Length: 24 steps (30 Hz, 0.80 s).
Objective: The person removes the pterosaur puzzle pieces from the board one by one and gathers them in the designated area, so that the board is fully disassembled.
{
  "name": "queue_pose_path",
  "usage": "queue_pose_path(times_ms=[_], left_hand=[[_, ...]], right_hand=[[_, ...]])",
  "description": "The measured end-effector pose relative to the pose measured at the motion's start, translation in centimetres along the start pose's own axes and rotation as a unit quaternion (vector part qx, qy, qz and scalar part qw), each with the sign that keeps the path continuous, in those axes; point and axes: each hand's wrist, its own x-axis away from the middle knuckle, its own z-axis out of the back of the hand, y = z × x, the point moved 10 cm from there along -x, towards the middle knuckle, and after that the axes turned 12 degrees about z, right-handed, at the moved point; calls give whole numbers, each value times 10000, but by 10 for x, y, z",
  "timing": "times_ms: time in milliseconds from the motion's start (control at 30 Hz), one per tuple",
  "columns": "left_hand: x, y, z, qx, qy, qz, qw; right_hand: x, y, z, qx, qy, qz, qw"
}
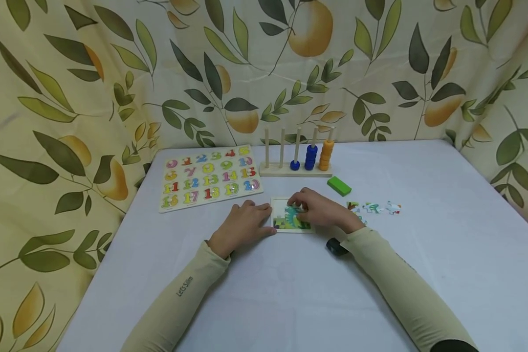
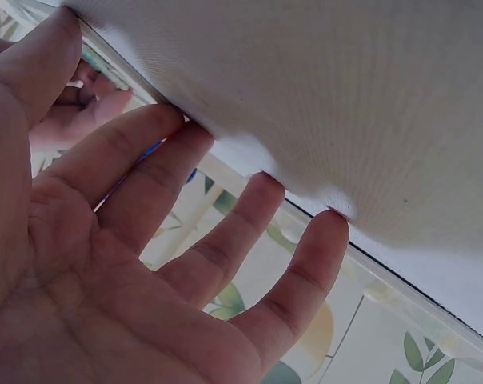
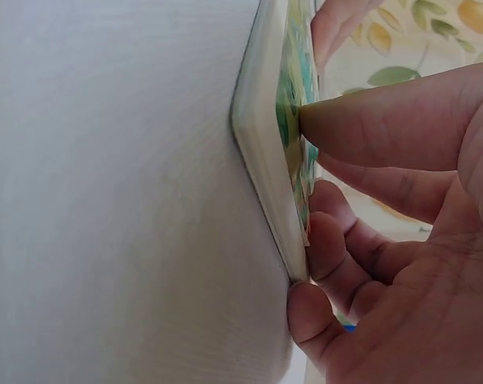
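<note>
A small dinosaur jigsaw puzzle (image 1: pixel 294 225) lies in a white-rimmed tray on the table, partly filled with green and teal pieces. My left hand (image 1: pixel 246 222) lies at the tray's left side, its fingers spread and fairly straight, fingertips on the tablecloth in the left wrist view. Over the tray's right part, my right hand (image 1: pixel 321 210) bends its fingers, thumb and index finger at a puzzle piece (image 3: pixel 309 228) on the board. The thumb (image 3: pixel 369 128) presses at the picture's surface, while the little finger (image 3: pixel 309 312) touches the table beside the tray. My right hand hides the tray's upper right.
Loose jigsaw pieces (image 1: pixel 372 208) lie to the right, near a green block (image 1: pixel 339 186). Behind the tray stands a peg abacus (image 1: pixel 296 169) with blue and orange beads. A number board (image 1: pixel 211 178) lies back left. A black object (image 1: pixel 336 247) sits by the right wrist.
</note>
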Motion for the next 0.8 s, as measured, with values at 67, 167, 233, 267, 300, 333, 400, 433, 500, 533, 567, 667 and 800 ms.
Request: queue_pose_path(times_ms=[67,167,233,267,300,333,400,433,500,533,567,667,800], left_hand=[[0,0,1,-17,-10,-2,10000],[0,1,1,-52,-23,-15,10000],[0,1,1,-57,-22,-29,10000],[0,1,1,-61,-23,-25,10000],[-1,1,0,-58,-31,-16,10000],[-1,1,0,-62,-40,-9,10000],[-2,1,-1,-69,-58,5,10000],[-2,0,-1,-74,-63,12,10000],[-3,0,-2,-89,-78,16,9999],[-3,0,-2,-96,-78,15,9999],[-2,0,-2,-98,-78,16,9999],[-2,-1,-3,-118,-64,13,9999],[-3,-1,-3,-137,-29,1,9999]], right_hand=[[0,1,1,-52,41,25,10000],[0,1,1,-136,133,20,9998],[0,1,2,-111,192,57,9997],[0,0,3,-81,220,80,9997],[0,-1,3,-33,239,106,9997],[0,-2,4,12,256,134,9996],[0,-3,5,84,278,129,9995],[0,-3,5,92,281,114,9995],[1,-3,5,69,256,75,9996],[1,-2,5,29,233,47,9997],[1,-2,5,-12,213,21,9998],[2,-1,3,-89,139,-6,9999],[2,-2,2,-54,41,-13,10000]])
